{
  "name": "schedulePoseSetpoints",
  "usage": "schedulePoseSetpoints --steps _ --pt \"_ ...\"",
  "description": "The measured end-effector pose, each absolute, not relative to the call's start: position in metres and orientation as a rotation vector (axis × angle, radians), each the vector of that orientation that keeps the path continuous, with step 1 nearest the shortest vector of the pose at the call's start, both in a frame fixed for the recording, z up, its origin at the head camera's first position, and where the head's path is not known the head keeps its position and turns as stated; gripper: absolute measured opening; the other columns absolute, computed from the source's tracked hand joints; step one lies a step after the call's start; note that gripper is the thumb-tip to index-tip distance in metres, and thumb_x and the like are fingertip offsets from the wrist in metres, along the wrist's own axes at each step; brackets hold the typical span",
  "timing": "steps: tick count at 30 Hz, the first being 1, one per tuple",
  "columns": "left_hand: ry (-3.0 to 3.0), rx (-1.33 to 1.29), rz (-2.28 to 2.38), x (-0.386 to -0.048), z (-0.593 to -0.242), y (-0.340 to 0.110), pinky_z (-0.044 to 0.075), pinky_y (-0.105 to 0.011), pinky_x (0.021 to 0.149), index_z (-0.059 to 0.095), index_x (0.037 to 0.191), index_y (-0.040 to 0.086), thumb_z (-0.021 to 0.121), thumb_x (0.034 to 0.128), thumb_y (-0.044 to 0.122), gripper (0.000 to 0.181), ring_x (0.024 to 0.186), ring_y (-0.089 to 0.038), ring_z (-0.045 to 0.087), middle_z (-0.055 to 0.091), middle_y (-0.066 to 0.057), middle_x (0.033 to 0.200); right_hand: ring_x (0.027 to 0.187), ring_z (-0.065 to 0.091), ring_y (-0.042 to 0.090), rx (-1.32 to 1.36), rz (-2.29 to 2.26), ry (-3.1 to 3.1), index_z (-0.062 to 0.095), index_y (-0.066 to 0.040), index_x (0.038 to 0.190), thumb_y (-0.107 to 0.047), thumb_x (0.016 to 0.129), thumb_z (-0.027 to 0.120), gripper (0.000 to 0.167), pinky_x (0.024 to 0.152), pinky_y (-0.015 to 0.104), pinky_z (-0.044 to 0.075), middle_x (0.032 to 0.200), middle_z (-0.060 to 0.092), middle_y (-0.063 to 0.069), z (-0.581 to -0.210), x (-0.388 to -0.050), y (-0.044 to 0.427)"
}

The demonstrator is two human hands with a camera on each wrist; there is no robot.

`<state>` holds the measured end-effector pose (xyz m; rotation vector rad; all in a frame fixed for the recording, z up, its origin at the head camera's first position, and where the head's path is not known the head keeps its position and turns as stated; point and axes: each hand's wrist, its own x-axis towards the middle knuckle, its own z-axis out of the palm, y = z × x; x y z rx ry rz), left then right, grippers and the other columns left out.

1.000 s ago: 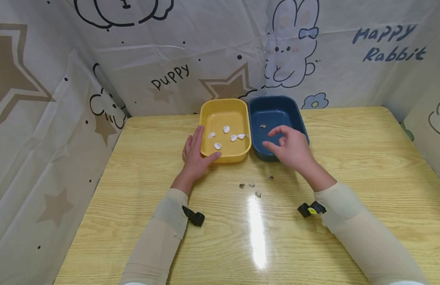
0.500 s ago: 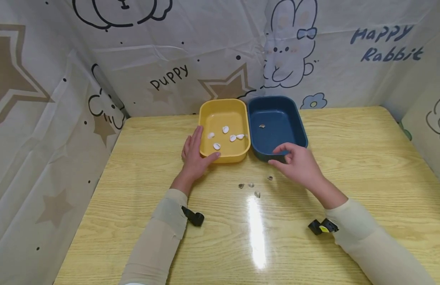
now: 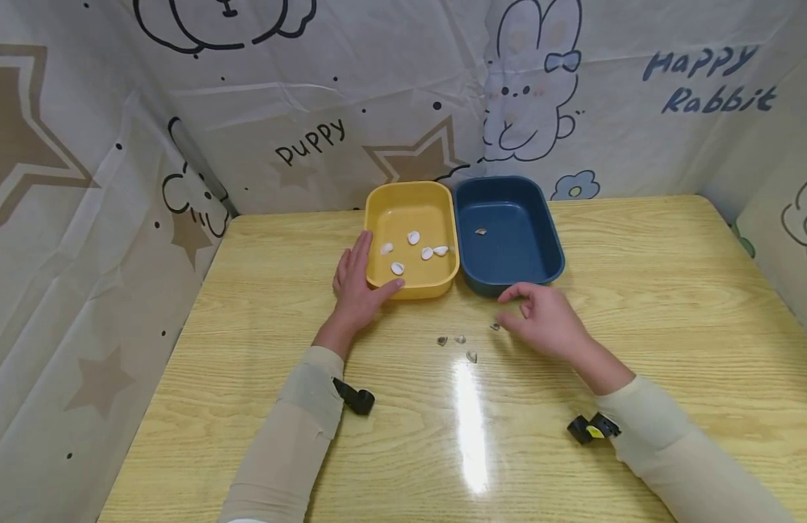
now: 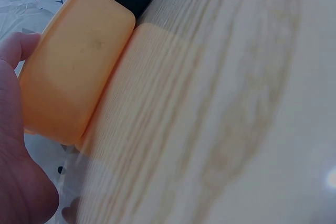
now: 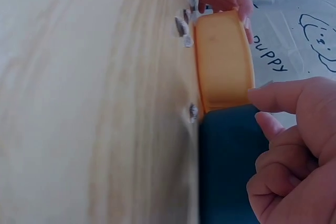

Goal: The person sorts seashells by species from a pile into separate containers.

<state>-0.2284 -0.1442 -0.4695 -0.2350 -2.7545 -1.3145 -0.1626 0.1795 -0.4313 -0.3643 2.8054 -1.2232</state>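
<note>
My left hand (image 3: 357,296) rests against the near left corner of the yellow tub (image 3: 412,292), fingers along its side and thumb at the front rim. Several white seashells, one of them here (image 3: 413,237), lie inside. Right beside it stands the blue tub (image 3: 508,261), with one brownish seashell (image 3: 481,232) on its floor. My right hand (image 3: 548,319) hovers in front of the blue tub, thumb and index finger apart, with nothing between them. Close by its thumb is a small dark seashell (image 3: 495,327) on the table; whether they touch cannot be told.
Three more small seashells lie on the wooden table (image 3: 279,305) in front of the tubs: a dark one (image 3: 442,340), a pale one (image 3: 460,339) and another pale one (image 3: 471,357). A printed cloth (image 3: 246,94) hangs behind the table.
My right hand has moved from over the blue tub toward me, down to the dark seashell on the table. The left hand and both tubs have stayed in place.
</note>
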Motion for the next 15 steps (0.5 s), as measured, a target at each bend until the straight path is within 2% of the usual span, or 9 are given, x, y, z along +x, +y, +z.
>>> schedulePoseSetpoints --steps 15 --pt "-2.748 -0.241 -1.311 -0.228 -0.471 -0.144 -0.003 -0.054 0.113 0.009 0.162 0.034 0.074 0.0859 0.048 0.101 0.148 -0.034 -0.002 0.004 0.015 0.165 0.047 0.041 0.014 -0.347 -1.112 2.68 0.07 -0.006 0.103 -0.018 0.085 0.078 0.024 0.046 0.03 0.035 0.054 0.043 -0.002 -0.451 -0.165 0.181"
